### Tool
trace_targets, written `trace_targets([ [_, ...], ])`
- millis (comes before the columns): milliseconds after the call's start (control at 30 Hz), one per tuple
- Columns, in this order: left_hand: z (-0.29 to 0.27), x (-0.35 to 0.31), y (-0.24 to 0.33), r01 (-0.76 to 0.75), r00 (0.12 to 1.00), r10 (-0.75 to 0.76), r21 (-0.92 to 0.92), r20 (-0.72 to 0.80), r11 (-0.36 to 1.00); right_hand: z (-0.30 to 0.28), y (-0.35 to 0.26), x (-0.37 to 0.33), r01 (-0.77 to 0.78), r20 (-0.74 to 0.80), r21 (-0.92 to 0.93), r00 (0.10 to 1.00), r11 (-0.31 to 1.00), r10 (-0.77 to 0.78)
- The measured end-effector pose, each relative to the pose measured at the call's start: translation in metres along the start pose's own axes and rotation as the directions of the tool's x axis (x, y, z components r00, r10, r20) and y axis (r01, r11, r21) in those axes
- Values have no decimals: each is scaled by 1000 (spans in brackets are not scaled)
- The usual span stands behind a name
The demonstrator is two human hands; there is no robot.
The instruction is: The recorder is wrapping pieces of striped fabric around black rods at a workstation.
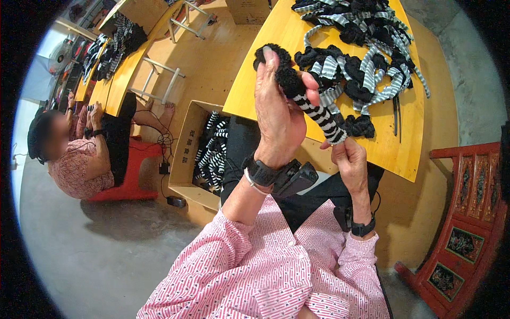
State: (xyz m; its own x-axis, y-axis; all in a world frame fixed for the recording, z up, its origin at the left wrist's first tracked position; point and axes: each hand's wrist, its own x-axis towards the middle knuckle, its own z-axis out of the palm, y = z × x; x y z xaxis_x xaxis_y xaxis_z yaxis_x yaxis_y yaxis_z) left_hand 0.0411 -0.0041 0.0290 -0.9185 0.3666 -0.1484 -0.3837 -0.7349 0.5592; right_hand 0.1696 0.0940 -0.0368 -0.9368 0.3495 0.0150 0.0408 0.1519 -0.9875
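A black-and-white striped knitted tube [320, 118] with a fluffy black end slants between my hands above the table's near edge. My left hand [279, 109] is wrapped round the fluffy black part, thumb up along it. At the pale lower end, my right hand [350, 162] pinches the tube's edge between fingertips and thumb. Just beyond lies a heap of similar striped pieces with black fluffy ends [366, 74] on the yellow table [260, 69]. Two thin dark rods [396, 117] lie beside that heap. Whether anything is inside the tube is hidden.
Left of my legs stands an open cardboard box [183, 146] holding many striped tubes. Farther left, a person [85, 154] sits on a red stool at another yellow table. Cables trail across the floor there. A carved red wooden chair [462, 228] stands at right.
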Motion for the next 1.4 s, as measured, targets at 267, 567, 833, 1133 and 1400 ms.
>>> trace_targets([
  [267, 5, -22, 2, 132, 972, -139, 47, 191, 990, -4, 10, -14, 99, 31, 44, 995, 994, -100],
  [567, -7, -25, 10, 395, 881, -371, -23, 294, 919, 0, 2, -19, 315, 8, -116, 948, 942, -317],
  [833, -7, -23, 12, 499, 777, -411, -68, 477, 864, -3, 9, -19, 103, 79, 78, 991, 992, -109],
  [1133, -9, -23, 6, 269, 756, -179, -49, 629, 962, 1, 12, -25, -215, 284, 560, 957, 800, 58],
  [1400, 3, -33, 10, 246, 862, -197, -46, 468, 968, 0, 10, -32, 28, 104, 305, 993, 952, -63],
])
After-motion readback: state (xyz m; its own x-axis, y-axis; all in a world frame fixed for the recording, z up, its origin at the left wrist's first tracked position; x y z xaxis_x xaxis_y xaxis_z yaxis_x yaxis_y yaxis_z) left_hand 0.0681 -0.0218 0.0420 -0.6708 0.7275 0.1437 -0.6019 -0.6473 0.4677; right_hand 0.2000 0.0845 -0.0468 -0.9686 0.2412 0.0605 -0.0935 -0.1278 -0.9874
